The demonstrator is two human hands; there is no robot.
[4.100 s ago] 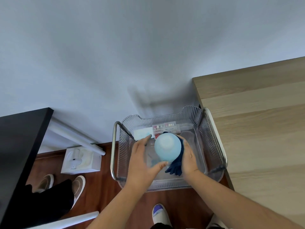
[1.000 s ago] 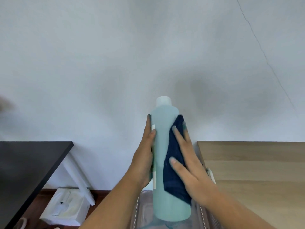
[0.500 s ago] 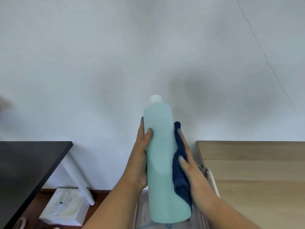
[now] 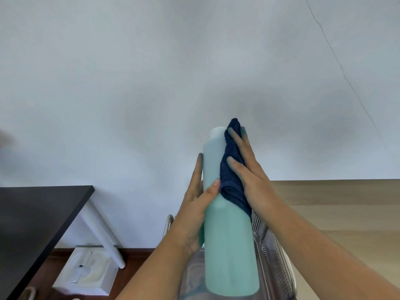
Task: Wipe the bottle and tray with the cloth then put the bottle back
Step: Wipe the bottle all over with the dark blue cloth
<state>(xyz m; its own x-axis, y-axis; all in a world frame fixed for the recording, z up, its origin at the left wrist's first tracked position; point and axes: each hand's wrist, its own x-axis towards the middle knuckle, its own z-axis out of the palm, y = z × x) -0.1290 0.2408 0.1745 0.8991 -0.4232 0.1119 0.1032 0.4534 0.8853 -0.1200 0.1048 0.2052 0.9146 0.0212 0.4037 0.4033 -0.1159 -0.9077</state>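
Clear ribbed plastic tray (image 4: 272,252) right at the bottom edge, only partly in view under the forearms. Just above it, teal bottle (image 4: 227,234) held upright in the air, white cap up near the top. Left hand (image 4: 194,211) wrapped round the bottle's left side, thumb across the front, fingers curled behind. Right hand (image 4: 249,176) flat against the upper right of the bottle, fingers stretched out, pinning a dark blue cloth (image 4: 231,169) against it right up to the cap. Off to the right, light wood tabletop (image 4: 337,208). Lower left, black desk (image 4: 32,215) with a white box (image 4: 86,271) on the brown floor below. Plain pale wall (image 4: 173,72) behind it all.
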